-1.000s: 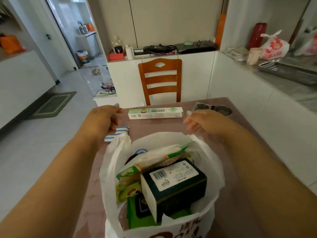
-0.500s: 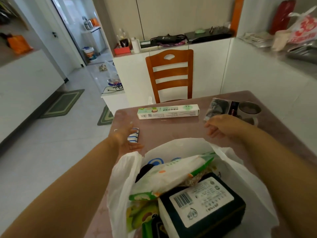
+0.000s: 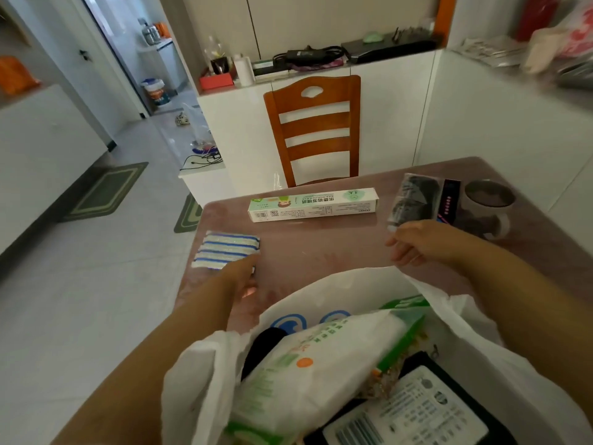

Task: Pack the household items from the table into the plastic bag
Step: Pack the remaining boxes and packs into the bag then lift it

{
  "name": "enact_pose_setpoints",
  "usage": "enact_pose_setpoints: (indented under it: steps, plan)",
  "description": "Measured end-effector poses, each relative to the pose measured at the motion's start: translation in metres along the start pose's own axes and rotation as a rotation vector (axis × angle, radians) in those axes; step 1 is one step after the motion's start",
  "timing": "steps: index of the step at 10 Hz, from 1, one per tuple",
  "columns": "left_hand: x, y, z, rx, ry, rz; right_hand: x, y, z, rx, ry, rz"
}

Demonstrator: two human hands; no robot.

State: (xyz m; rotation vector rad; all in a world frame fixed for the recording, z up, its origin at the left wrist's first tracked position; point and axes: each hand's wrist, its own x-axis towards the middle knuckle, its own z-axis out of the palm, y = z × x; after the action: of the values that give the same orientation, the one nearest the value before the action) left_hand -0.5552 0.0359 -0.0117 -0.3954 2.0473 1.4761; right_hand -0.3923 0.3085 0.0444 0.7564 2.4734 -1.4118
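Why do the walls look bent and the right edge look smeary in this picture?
Head view: the wide-angle lens bows straight lines, so the cabinets and doorway curve near the edges. The countertop clutter at top right is smeared by motion blur, while the long green-and-white box stays fairly sharp. Soft glare shines off the table.

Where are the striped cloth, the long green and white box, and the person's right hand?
striped cloth [image 3: 224, 250], head view, middle of its blue and white top.
long green and white box [image 3: 313, 204], head view, middle of its printed side.
right hand [image 3: 417, 242], head view, back of the hand.
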Motion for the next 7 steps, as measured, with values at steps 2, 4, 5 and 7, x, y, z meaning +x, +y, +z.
enact_pose_setpoints:
  steps: [2, 4, 5, 7]
  plan:
    - [-0.014, 0.005, 0.038, 0.263, -0.163, 0.071, 0.013, 0.005, 0.002, -0.005, -0.019, 0.015]
    - [0.009, 0.010, 0.014, 0.728, 0.289, 0.618, 0.042, 0.021, -0.003, -0.069, 0.145, 0.017]
    - [0.025, 0.008, 0.006, 0.895, 0.194, 0.589, 0.062, 0.033, -0.003, -0.145, 0.237, 0.044]
    - [0.031, 0.003, 0.027, 0.987, 0.120, 0.520, 0.097, 0.049, -0.002, -0.320, 0.251, 0.073]
